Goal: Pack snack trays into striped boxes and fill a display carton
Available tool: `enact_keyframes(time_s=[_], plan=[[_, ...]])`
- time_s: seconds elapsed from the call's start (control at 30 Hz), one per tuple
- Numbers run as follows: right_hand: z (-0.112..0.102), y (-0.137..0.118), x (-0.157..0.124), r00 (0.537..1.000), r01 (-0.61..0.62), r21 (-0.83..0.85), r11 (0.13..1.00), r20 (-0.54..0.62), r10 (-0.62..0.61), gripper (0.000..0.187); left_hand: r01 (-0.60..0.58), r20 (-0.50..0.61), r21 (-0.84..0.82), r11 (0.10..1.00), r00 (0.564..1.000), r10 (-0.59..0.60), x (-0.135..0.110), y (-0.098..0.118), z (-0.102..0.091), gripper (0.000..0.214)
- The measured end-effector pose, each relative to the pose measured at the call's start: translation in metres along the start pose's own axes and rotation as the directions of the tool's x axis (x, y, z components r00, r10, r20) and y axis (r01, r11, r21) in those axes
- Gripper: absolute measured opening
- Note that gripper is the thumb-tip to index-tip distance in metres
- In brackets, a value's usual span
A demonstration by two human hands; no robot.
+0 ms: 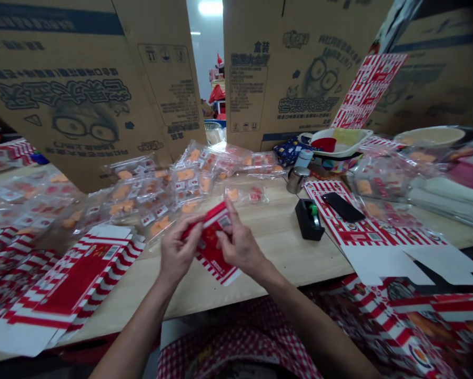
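Between my hands, over the middle of the table, is a red carton (210,242) with white-striped edges, printed text and a barcode-like label. My left hand (180,246) pinches its left side, thumb on top. On the opposite side my right hand (240,246) grips it, thumb across the printed face and index finger stretched along the upper edge. Whether anything is inside the carton is hidden. Just beyond the hands lies a clear packet (246,195) with orange and red pieces.
Flat striped cartons (78,273) are stacked at left. Clear packets (129,192) heap along the back, before tall cardboard boxes (78,95). A tape dispenser (309,218), metal cup (298,179), black phone-like slab (343,207) and white-and-yellow basin (339,142) stand right.
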State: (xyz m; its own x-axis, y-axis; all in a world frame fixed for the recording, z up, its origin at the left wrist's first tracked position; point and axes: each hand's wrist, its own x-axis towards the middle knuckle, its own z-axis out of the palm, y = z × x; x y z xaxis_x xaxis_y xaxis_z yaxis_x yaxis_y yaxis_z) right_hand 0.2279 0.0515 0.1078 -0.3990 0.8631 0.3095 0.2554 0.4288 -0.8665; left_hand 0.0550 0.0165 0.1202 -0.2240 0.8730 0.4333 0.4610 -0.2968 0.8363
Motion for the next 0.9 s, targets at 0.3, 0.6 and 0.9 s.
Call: enact_keyframes(time_s=[0.3, 0.6, 0.9], plan=[[-0.031, 0.108, 0.087, 0.937, -0.081, -0.813, 0.576, 0.135, 0.323, 0.051, 0.636, -0.446, 0.365, 0.680, 0.761, -0.471, -0.069, -0.142, -0.080, 0.048], [-0.053, 0.175, 0.166, 0.873, 0.089, -0.936, 0.340, 0.238, 0.426, 0.092, 0.036, 0.276, 0.610, 0.792, 0.927, -0.254, 0.011, -0.073, -0.011, 0.039], [-0.071, 0.174, 0.049, 0.821, 0.291, -0.875, 0.386, 0.435, 0.368, 0.107, 0.172, 0.290, 0.775, 0.608, 0.758, -0.584, 0.017, -0.099, 0.031, 0.017]])
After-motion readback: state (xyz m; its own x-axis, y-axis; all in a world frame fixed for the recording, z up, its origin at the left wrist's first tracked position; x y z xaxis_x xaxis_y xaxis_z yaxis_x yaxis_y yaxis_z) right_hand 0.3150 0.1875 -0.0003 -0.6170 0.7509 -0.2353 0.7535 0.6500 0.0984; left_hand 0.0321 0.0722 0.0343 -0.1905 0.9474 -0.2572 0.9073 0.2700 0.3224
